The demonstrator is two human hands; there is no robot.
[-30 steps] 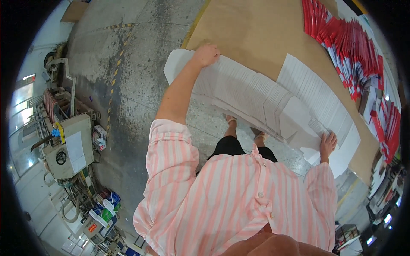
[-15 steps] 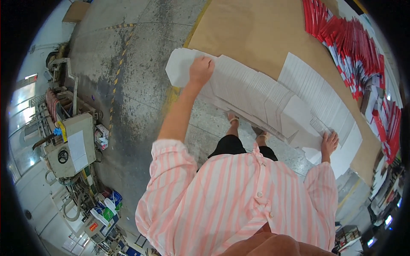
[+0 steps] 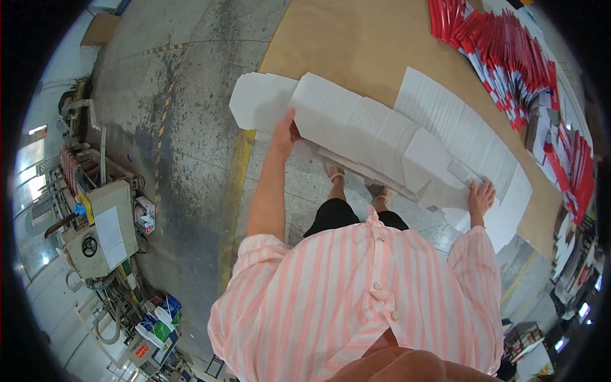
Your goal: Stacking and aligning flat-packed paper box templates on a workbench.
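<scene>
A row of overlapping white card sheets (image 3: 356,118) lies fanned along the near edge of a brown-covered table. My left hand (image 3: 285,135) is closed at the near left edge of this row, gripping the sheets there; some of its fingers are hidden. Just left of it, a white end sheet (image 3: 259,102) with angled corners shows more of its surface. On the right, my right hand (image 3: 482,198) rests with fingers spread on the white sheets. Behind the row, a second fanned batch of white sheets (image 3: 452,121) runs toward the right.
Brown paper (image 3: 344,38) covers the tabletop. Stacked red-and-white folded pieces (image 3: 503,57) lie at the far right. Left of the table, the concrete floor (image 3: 203,127) carries yellow-black tape (image 3: 167,105). A beige machine (image 3: 102,226) with a handwheel stands at the left.
My left hand has moved from the top of the sheets to their near edge. The fanned row's left end has shifted, baring more of the end sheet. My right hand stays on the sheets.
</scene>
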